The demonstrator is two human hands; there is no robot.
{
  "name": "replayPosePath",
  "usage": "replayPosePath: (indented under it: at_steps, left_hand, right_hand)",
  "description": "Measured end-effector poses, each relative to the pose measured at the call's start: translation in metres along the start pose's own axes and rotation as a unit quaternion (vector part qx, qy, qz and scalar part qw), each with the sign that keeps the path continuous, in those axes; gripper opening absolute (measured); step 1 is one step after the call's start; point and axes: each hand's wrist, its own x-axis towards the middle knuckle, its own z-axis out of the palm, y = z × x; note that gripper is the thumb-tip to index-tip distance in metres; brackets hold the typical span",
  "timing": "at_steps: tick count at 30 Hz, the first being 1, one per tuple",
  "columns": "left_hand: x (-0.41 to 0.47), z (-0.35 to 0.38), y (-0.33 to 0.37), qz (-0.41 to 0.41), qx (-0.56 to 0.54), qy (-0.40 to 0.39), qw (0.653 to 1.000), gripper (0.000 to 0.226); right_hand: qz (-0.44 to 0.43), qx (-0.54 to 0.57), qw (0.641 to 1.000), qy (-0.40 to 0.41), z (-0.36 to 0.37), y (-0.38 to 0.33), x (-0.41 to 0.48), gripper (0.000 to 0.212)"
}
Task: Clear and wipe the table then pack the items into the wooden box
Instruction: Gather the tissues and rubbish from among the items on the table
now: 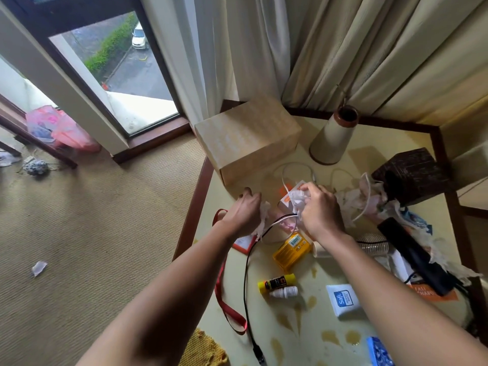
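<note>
Daylit interior, wide-angle head view, soft overall sharpness.
Light enters through the dark-framed glass window at upper left; the outdoor scene behind it is bright and washed out. The pale cream desk is evenly lit, and the cream conical ceramic vase casts a soft shadow to its right. Undersides of the bare forearms are dark. Window frame and desk border bow near the picture edges. The crumpled white tissue shows slight blur.

Stained table under beige box, tissues, glue stick

Yellow case — red lanyard.
</note>
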Motion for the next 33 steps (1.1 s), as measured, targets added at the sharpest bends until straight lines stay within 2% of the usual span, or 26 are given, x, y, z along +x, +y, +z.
replayPosePath:
  at_steps: [4,7,11,13,16,18,21,25,29,33]
  left_hand:
    - [0.002,-0.013,0.007,-0.018,-0.097,0.067,0.993,0.014]
    - [0.005,-0.021,0.012,-0.025,-0.141,0.078,0.986,0.025]
    - [0.014,-0.017,0.016,-0.001,-0.087,-0.005,0.996,0.026]
    - [0.02,-0.012,0.017,0.01,-0.055,-0.05,0.997,0.024]
    - [0.027,-0.007,0.016,0.03,-0.027,-0.094,0.995,0.042]
    - [0.03,-0.004,0.015,0.029,-0.013,-0.086,0.996,0.05]
    - [0.033,0.001,0.018,0.019,0.007,-0.061,0.998,0.05]
    - [0.032,0.006,0.022,0.01,0.031,-0.062,0.998,0.057]
    - [0.029,0.008,0.023,0.04,0.002,-0.063,0.997,0.046]
    - [0.025,0.002,0.022,0.047,-0.052,-0.037,0.997,0.009]
  right_hand:
    - [0.008,0.067,0.996,0.052,-0.012,-0.001,0.001,0.052]
    - [0.027,0.074,0.995,0.056,-0.02,0.005,-0.001,0.051]
    - [0.063,-0.016,0.998,-0.001,-0.02,0.017,-0.006,0.034]
    - [0.067,-0.055,0.996,-0.03,-0.018,0.022,-0.009,0.034]
    - [0.07,-0.046,0.996,-0.041,-0.016,0.026,-0.011,0.032]
    - [0.056,-0.063,0.996,-0.042,-0.015,0.026,-0.013,0.03]
    - [0.039,-0.092,0.995,-0.019,-0.015,0.027,-0.014,0.027]
    - [0.025,-0.063,0.998,-0.007,-0.012,0.033,-0.011,0.025]
    - [0.047,0.025,0.998,-0.02,-0.013,0.042,-0.005,0.022]
    - [0.076,0.067,0.995,-0.006,-0.026,0.049,-0.002,0.022]
